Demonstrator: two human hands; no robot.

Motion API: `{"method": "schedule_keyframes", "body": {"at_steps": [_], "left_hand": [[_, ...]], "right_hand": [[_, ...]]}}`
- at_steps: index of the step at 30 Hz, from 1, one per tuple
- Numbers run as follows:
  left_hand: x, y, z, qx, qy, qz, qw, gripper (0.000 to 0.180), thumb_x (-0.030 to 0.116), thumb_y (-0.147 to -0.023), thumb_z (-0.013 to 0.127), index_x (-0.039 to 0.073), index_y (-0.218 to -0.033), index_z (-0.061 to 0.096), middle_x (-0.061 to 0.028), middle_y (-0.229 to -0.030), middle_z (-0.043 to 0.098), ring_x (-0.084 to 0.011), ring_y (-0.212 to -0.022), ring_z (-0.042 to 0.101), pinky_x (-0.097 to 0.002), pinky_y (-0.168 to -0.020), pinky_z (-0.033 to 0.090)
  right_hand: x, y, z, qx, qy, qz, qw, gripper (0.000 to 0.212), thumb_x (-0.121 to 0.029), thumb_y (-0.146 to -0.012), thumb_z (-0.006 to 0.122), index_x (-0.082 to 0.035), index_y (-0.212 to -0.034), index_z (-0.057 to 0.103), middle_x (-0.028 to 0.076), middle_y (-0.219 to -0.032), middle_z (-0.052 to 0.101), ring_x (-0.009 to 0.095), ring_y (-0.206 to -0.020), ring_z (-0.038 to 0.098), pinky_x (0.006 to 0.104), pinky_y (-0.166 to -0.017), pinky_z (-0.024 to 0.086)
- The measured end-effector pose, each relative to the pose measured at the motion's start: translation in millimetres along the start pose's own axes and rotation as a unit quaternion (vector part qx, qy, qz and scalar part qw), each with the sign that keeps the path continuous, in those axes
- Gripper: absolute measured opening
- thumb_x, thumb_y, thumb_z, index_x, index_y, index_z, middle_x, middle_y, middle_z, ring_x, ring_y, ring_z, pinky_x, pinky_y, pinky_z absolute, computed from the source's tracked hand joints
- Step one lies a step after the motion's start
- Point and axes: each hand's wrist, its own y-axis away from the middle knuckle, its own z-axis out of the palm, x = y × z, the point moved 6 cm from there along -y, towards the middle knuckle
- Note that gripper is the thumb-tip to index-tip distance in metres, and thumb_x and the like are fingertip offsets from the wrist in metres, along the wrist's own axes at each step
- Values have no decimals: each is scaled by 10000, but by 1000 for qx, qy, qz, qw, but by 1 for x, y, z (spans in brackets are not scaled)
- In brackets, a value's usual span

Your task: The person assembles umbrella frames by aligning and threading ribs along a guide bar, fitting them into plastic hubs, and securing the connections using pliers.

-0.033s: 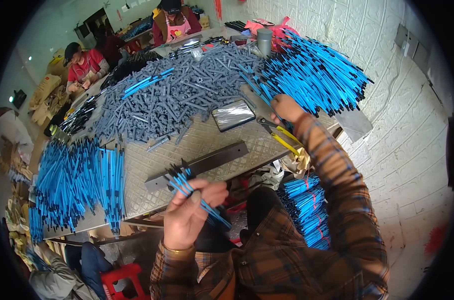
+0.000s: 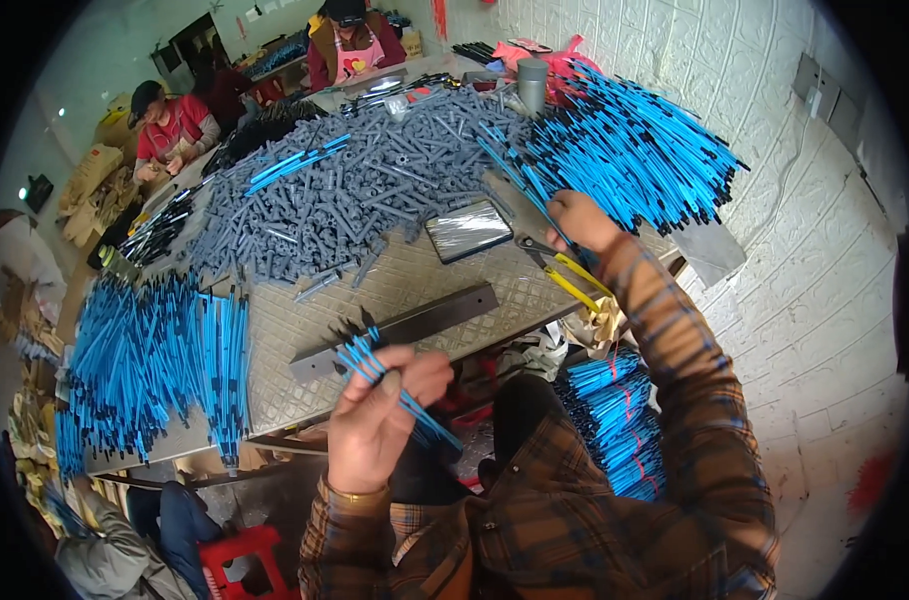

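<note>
Barely anything has shifted since the earlier frame: the bundle of thin blue rods [image 2: 358, 358], at lower centre of the frame, sits only slightly differently, its dark tips over the grey metal bar [image 2: 405, 328]. The left hand [image 2: 370, 425] pinches it, thumb pressed against curled fingers. Near upper right, the right hand [image 2: 582, 222] has drifted a little rightward and downward; its fingertips are pressed together on a slim blue-and-black strip [image 2: 523, 182], though how many pieces they hold I cannot tell. Just below it, the yellow-handled pliers [image 2: 567, 280] lie unchanged, as do the shallow tray [image 2: 468, 231] near centre, the grey tube heap [image 2: 365, 190] at upper centre, and the blue rod piles at upper right [image 2: 640, 150] and left [image 2: 130, 350].
</note>
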Motion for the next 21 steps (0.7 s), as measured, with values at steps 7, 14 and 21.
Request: {"method": "schedule_keyframes", "body": {"at_steps": [7, 14, 21], "left_hand": [[11, -52, -9, 124, -5, 135, 983, 205, 73, -900, 504, 39, -1103, 508, -159, -1044, 592, -247, -915, 598, -332, -820, 477], [15, -43, -6, 192, -163, 317, 914, 132, 72, -862, 579, 59, -974, 509, -44, -811, 556, -138, -710, 551, -252, -670, 457], [11, -37, -1, 162, -156, 303, 926, 149, 22, -851, 556, 51, -986, 501, -20, -737, 515, -104, -638, 515, -231, -603, 426]], "right_hand": [[-53, 128, 53, -152, -109, -74, 979, 151, -200, -944, 416, -72, -886, 470, 14, -562, 516, 64, -408, 427, 206, -384, 327], [-39, 188, 96, -270, -37, -113, 956, 123, -156, -927, 442, -46, -958, 488, 27, -625, 559, 76, -492, 513, 223, -454, 392], [-38, 190, 67, -122, 51, -287, 949, 231, -139, -883, 511, -42, -1093, 497, 98, -740, 597, 211, -616, 598, 307, -565, 458]]}}
